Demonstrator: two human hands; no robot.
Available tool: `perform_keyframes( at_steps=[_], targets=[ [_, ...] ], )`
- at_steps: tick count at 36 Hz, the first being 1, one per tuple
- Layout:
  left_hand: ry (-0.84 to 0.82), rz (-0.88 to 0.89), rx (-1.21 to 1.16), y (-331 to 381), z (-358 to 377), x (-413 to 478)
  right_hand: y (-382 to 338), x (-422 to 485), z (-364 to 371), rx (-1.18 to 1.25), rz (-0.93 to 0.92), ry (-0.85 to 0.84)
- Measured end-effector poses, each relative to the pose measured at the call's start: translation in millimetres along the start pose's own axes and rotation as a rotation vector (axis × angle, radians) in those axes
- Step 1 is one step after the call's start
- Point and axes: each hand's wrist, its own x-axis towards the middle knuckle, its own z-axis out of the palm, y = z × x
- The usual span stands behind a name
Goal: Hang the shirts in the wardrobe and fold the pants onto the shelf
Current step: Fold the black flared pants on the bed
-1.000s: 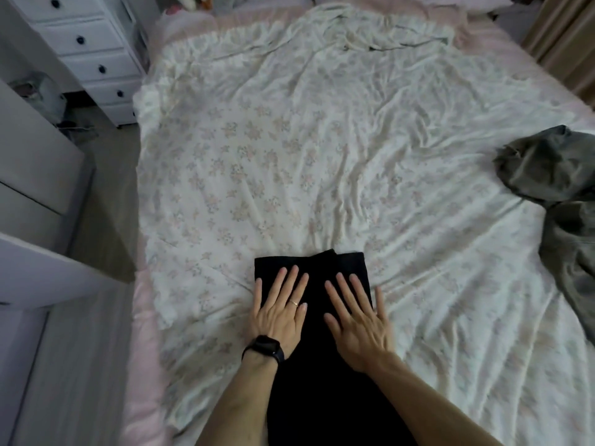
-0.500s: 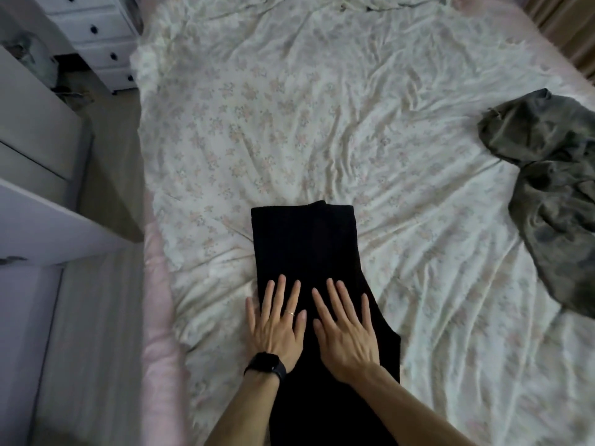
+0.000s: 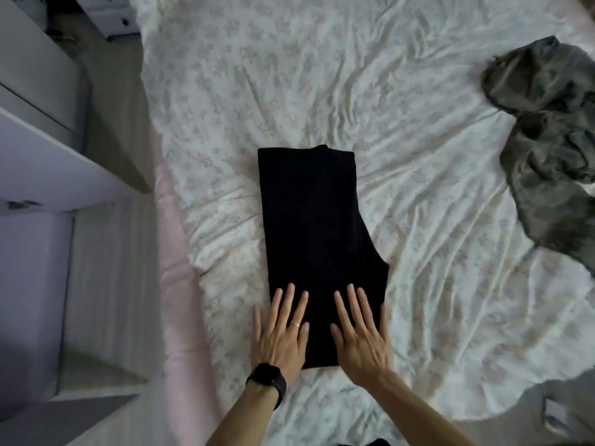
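Note:
Black pants [image 3: 315,226] lie folded lengthwise on the floral bed sheet [image 3: 322,75], forming a long dark strip. My left hand [image 3: 280,333], with a ring and a black watch on the wrist, presses flat on the near left end of the pants. My right hand [image 3: 362,336] presses flat on the near right end, fingers straight and spread. A crumpled grey garment [image 3: 547,136] lies at the right edge of the bed, apart from the pants.
A white wardrobe or cabinet [image 3: 38,162] stands at the left, with its shelf edge close to the bed. A white chest of drawers [image 3: 116,17] is at the far left. The bed's pink edge [image 3: 180,284] runs beside the floor gap.
Both hands have slid toward me along the pants, from the far end to the near end, and have spread apart. The view tilted down, showing the whole folded strip.

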Motion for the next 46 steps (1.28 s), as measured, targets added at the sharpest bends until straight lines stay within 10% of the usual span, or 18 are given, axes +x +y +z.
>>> perform_keyframes(
  at_steps=[10,20,26,46],
  targets=[
    [0.15,-0.386,-0.202,8.3,-3.0,-40.9,21.8,-57.7,-1.2,0.344,0.487,-0.018],
    [-0.218,-0.981,-1.138,21.8,-8.8,-60.7,24.3,-71.2,-16.4,1.301,0.86,-0.259],
    [-0.035,-1.021,-1.48,16.9,-5.7,-57.5,31.2,-51.7,-19.4,1.361,0.834,-0.236],
    [0.006,-0.853,-1.237,83.6,-84.2,-200.5,29.5,-208.1,-128.4,1.063,0.641,-0.018]
  ],
)
